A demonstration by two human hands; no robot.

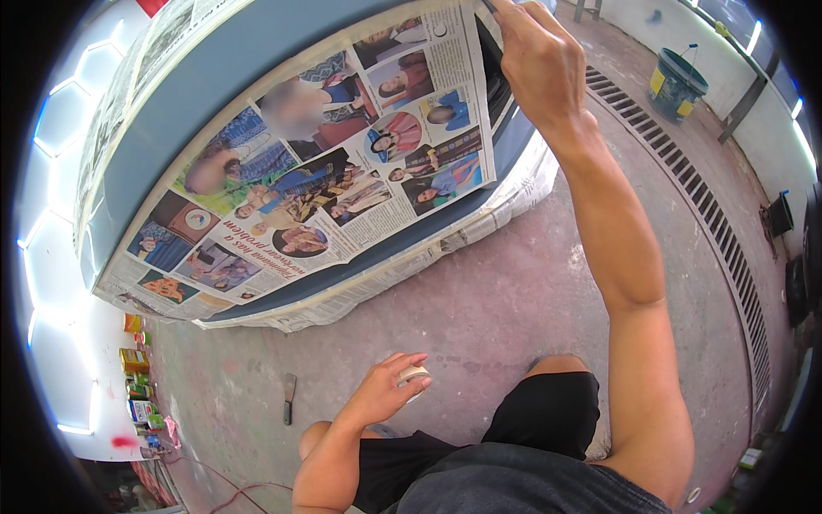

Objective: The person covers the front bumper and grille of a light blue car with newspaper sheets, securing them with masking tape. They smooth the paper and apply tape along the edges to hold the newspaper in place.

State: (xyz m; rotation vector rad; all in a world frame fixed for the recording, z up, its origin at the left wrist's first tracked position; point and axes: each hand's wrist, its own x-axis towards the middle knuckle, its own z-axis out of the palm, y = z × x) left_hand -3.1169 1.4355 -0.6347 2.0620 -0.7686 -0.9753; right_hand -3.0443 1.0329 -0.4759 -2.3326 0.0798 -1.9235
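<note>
My left hand (pixel 381 392) is closed around a roll of masking tape (pixel 414 374), held low above the floor in front of my knees. My right arm reaches up to the top of the view, where my right hand (pixel 541 67) is bent closed beside the upper right corner of a newspaper sheet (pixel 347 184). Its fingertips run up to the picture's edge, so what they pinch is hidden. The printed sheet covers the middle of a blue-grey vehicle body panel (pixel 163 111). More newspaper (pixel 342 295) wraps the panel's lower edge, with pale tape along it.
A scraper (pixel 289 399) lies on the concrete floor (pixel 479 283) left of my left hand. Several paint cans (pixel 134 361) stand along the left wall. To the right run a floor drain grating (pixel 685 171) and a dark bucket (pixel 676 87). A reddish hose (pixel 235 490) crosses the lower left.
</note>
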